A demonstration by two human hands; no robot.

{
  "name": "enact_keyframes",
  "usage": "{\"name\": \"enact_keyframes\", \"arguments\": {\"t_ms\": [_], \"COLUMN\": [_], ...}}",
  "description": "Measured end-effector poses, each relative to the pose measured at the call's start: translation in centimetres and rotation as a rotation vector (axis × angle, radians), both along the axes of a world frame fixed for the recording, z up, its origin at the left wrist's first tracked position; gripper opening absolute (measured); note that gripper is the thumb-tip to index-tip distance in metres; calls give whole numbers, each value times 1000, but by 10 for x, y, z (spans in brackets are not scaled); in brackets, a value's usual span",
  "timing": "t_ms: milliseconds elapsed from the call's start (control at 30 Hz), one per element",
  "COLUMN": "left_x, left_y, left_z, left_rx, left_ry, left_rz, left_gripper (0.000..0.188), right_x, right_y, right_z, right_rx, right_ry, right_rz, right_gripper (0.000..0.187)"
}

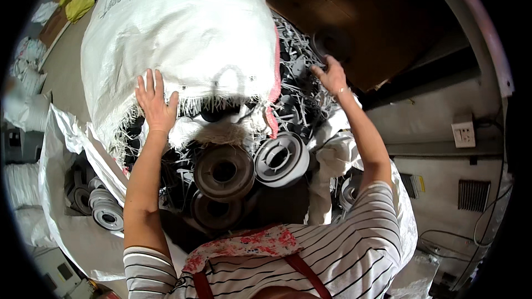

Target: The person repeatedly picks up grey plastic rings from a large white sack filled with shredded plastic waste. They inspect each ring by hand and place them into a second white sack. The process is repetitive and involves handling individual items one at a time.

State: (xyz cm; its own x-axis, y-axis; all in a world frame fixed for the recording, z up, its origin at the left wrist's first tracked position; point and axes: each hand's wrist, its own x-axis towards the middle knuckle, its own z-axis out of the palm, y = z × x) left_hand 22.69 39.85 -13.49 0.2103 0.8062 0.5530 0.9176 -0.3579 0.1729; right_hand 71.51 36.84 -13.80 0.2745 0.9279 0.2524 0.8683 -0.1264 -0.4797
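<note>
My left hand (154,101) lies flat with its fingers spread on the lower part of a big white woven sack (183,27) with a frayed hem. To the right, my right hand (333,77) reaches forward, thumb and fingers apart. Just beyond its fingertips is a dark round spool-like part (331,43), slightly blurred; whether the fingertips touch it I cannot tell. Small grey and black plastic pieces (299,80) lie heaped beside and under the sack. Close to my body are a brown flanged ring (224,173), a light grey one (281,158) and another dark one (217,210).
A brown surface (354,11) in shadow lies at the far right. On the left, an open white bag (61,149) has grey round parts (107,213) near it. A wall socket (464,134) and loose cables (454,249) are on the right. Yellow bags (81,3) lie far left.
</note>
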Motion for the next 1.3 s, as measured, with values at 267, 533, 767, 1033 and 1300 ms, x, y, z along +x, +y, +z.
{"name": "enact_keyframes", "arguments": {"t_ms": [267,533,767,1033,1300], "left_x": [-3,-1,-27,-33,-137], "left_y": [3,2,-10,-223,-318], "left_z": [-7,-9,13,72,61], "left_rx": [23,20,-309,-1164,-652], "left_ry": [-17,-5,-80,-1740,-1720], "left_rz": [-13,19,-48,-740,-430], "left_gripper": [72,70,74,64,31], "right_x": [22,58,-105,-276,-371], "right_y": [66,-4,-102,-227,-210], "right_z": [-40,-67,59,106,65], "right_rx": [-848,-351,22,274,-34], "right_ry": [-555,-431,-57,-89,272], "right_rz": [-168,128,231,1195,738], "right_gripper": [90,35,23,17,20]}}
